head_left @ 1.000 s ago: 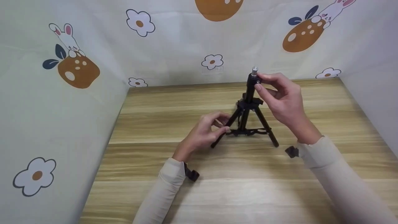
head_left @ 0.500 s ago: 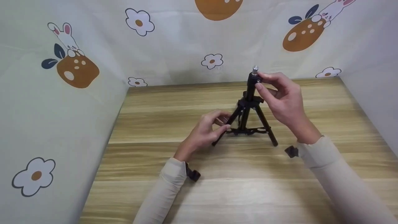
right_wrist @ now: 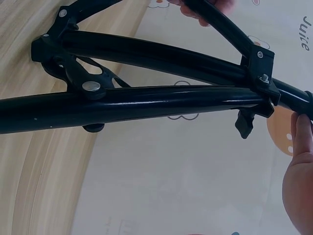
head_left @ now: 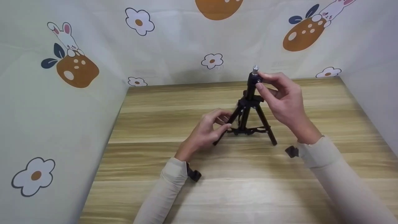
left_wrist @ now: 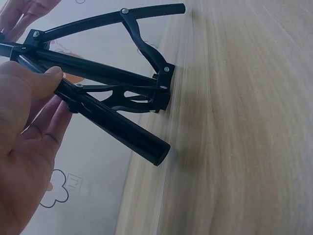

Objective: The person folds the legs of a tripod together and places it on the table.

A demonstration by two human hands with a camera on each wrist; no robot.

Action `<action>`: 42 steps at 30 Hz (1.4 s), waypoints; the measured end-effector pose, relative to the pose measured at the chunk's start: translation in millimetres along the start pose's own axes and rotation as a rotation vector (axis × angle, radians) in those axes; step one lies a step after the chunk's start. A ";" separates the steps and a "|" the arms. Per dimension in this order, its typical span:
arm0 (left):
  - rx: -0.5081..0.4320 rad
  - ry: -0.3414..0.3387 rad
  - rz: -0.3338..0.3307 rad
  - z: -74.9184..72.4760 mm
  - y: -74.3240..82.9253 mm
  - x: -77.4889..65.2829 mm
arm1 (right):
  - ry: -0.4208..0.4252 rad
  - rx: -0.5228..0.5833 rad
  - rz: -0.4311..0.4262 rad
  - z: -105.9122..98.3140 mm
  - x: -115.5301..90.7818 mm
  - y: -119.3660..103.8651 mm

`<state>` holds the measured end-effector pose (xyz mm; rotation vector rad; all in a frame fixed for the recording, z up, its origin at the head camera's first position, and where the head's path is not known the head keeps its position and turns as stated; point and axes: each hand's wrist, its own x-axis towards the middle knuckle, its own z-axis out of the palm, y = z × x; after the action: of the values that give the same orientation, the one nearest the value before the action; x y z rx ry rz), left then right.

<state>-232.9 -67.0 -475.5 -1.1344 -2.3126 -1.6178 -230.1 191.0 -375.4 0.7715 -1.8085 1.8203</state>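
A small black tripod stand (head_left: 250, 102) stands on the table with its legs partly spread. A silver stud (head_left: 255, 70) tops its centre column. My left hand (head_left: 205, 129) holds the left leg, thumb on the near side and fingers behind; the left wrist view shows that leg (left_wrist: 117, 128) in its grip, the foot reaching past the hand. At the column's upper end, my right hand (head_left: 286, 99) pinches the collar between thumb and forefinger. Linked braces (left_wrist: 122, 100) join the legs to the column low down. In the right wrist view a small knob (right_wrist: 244, 124) juts from the hub.
The wood-grain table (head_left: 248, 193) meets a pale printed cloth (head_left: 174, 53) close behind the tripod. More cloth rises along the left and right sides. A black wrist mount (head_left: 194, 175) sits at the left cuff, another mount (head_left: 291, 151) at the right cuff.
My left hand has shifted slightly up and to the right along with the leg it holds. The tripod's front feet stand slightly closer together. The right hand's pinch has stayed about the same.
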 end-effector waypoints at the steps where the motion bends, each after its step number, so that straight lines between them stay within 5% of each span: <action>1: 0.000 0.002 0.003 0.1 -0.1 0.1 | -0.001 -0.001 -0.001 0.0 -0.1 0.0; 42: 0.046 0.098 0.092 10.2 2.0 5.7 | 0.000 -0.036 -0.016 -1.7 -1.2 1.3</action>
<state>-232.5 -55.2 -475.6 -1.1081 -2.1923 -1.5443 -230.1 192.8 -377.1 0.7703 -1.8248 1.7730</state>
